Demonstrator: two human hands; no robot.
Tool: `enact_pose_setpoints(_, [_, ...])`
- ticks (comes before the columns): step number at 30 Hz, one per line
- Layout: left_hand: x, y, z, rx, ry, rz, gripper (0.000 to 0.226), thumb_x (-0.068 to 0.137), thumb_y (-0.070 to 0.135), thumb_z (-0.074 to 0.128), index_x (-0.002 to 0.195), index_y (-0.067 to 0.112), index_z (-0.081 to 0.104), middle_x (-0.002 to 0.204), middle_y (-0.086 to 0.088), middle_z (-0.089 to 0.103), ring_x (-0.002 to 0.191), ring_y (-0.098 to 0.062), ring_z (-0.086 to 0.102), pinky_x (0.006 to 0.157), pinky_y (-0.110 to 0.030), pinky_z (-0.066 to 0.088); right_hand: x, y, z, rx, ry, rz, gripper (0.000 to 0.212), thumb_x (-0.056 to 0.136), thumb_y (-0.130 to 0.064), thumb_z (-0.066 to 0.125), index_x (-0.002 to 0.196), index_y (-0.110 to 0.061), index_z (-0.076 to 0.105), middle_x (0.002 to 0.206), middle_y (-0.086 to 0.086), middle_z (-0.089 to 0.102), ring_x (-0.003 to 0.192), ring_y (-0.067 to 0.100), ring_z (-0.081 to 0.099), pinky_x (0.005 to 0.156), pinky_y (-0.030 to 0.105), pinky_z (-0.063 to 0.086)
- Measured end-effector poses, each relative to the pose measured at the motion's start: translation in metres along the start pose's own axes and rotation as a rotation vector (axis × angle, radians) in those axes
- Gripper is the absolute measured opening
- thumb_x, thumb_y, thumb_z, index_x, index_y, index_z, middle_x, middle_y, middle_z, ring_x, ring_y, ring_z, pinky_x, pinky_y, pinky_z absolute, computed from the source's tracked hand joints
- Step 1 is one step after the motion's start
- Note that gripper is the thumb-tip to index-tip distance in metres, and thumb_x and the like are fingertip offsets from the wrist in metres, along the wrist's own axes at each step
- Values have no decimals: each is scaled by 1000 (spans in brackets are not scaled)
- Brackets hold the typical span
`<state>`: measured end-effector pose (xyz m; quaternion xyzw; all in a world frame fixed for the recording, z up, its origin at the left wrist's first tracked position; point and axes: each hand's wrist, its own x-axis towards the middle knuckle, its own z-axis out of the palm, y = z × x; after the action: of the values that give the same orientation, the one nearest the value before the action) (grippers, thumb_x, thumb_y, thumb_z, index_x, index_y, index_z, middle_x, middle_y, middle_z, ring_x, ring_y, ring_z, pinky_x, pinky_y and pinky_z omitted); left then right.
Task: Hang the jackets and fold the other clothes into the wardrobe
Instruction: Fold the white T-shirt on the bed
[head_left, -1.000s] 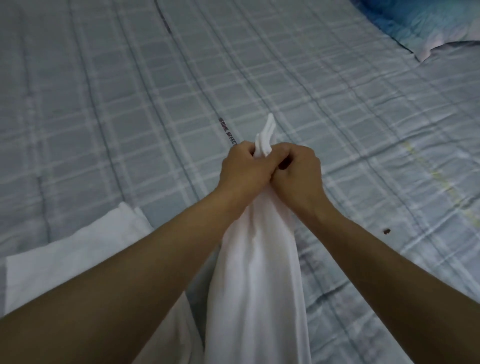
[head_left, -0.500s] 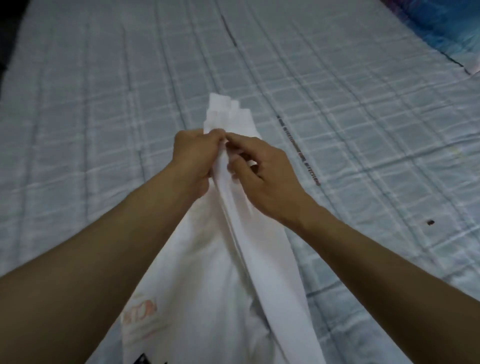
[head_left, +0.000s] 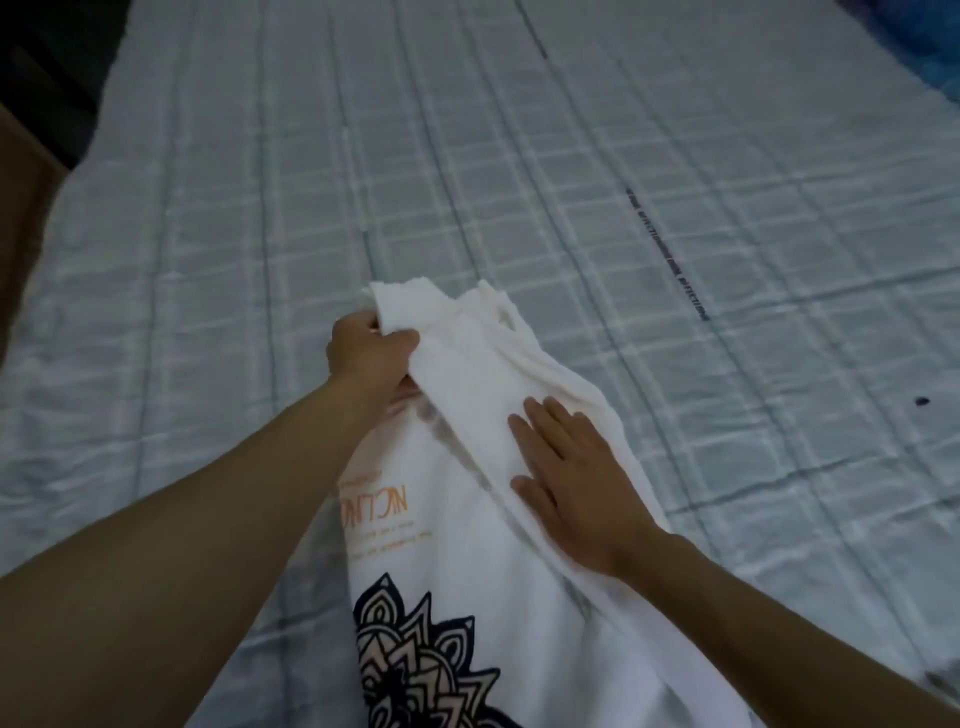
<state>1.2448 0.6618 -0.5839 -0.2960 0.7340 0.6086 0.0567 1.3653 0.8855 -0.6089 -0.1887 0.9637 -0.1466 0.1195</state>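
A white T-shirt (head_left: 467, 395) with orange lettering and a dark mandala print lies lengthwise on the bed, folded into a long strip. My left hand (head_left: 371, 353) grips its bunched far end, thumb over the cloth. My right hand (head_left: 571, 467) lies flat on the folded right side of the shirt, fingers straight and spread.
The bed (head_left: 571, 182) carries a pale grey-blue checked cover that stretches far ahead and to both sides. Its left edge meets a dark gap and a brown surface (head_left: 21, 197). A small dark speck (head_left: 921, 400) sits on the cover at the right.
The shirt has come down from being held up onto the bed. My right hand let go of the top end and now lies flat on the cloth; the left hand keeps its grip.
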Motion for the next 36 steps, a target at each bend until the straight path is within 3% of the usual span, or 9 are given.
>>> enact_pose_setpoints(5, [7, -1, -25, 70, 94, 41, 23, 82, 9, 70, 105, 12, 69, 102, -10, 72, 85, -27, 71, 72, -43, 63, -17, -8, -9, 124, 81, 11, 61, 102, -48, 33, 156, -21, 19, 165, 0, 8, 152, 15, -1, 122, 29, -4])
enact_pose_setpoints(11, [-11, -29, -29, 267, 105, 7, 39, 75, 17, 77, 108, 2, 63, 109, -11, 69, 87, -27, 69, 73, -37, 61, -92, -7, 11, -9, -29, 82, 91, 90, -70, 42, 157, -24, 0, 164, 2, -14, 150, 16, -17, 124, 39, -2])
enact_pose_setpoints(14, [-34, -33, -22, 301, 188, 54, 60, 78, 25, 76, 127, 9, 46, 123, -7, 56, 101, -24, 58, 75, -27, 47, -133, -14, 22, 113, 151, 280, 90, 85, -59, 60, 155, -21, 19, 164, 6, 11, 150, 22, 12, 120, 37, 21])
enact_pose_setpoints(17, [-66, -39, -15, 578, 218, 372, 64, 80, 22, 72, 134, 12, 41, 141, -14, 40, 124, -34, 44, 98, -40, 41, -161, -19, 25, 280, 264, 489, 81, 83, -57, 63, 148, -22, 30, 147, 1, 36, 131, 19, 38, 106, 35, 41])
enact_pose_setpoints(20, [-103, -50, -3, 812, -166, 868, 61, 72, 19, 70, 130, 18, 52, 136, -8, 47, 123, -33, 43, 100, -47, 41, -179, -20, 27, 296, 284, 515, 71, 85, -51, 63, 144, -26, 32, 135, -4, 41, 115, 14, 45, 92, 28, 46])
enact_pose_setpoints(22, [-127, -61, 4, 1021, -519, 1060, 71, 66, 28, 73, 134, 22, 53, 139, -3, 50, 128, -28, 43, 103, -45, 38, -188, -17, 28, 271, 255, 498, 69, 86, -45, 64, 143, -28, 30, 133, -6, 41, 112, 12, 45, 89, 23, 44])
enact_pose_setpoints(24, [-144, -73, 11, 1173, -684, 1210, 79, 62, 32, 76, 137, 22, 51, 144, -1, 48, 133, -25, 42, 106, -44, 35, -197, -15, 32, 246, 212, 494, 71, 85, -39, 67, 144, -28, 29, 135, -7, 39, 116, 12, 44, 90, 21, 44])
enact_pose_setpoints(30, [-167, -92, 32, 1087, -482, 1556, 38, 71, -1, 73, 107, 7, 68, 107, -10, 67, 91, -31, 64, 72, -43, 51, -206, -18, 38, 245, 300, 635, 47, 90, -30, 64, 131, -25, 43, 123, -3, 46, 86, 9, 49, 74, 24, 51])
enact_pose_setpoints(36, [-167, -79, 31, 1006, -486, 1477, 29, 69, -10, 69, 96, 1, 70, 91, -16, 68, 76, -34, 63, 58, -43, 51, -206, -21, 28, 263, 388, 698, 30, 86, -25, 71, 109, -18, 54, 108, -1, 53, 75, 19, 58, 67, 34, 52])
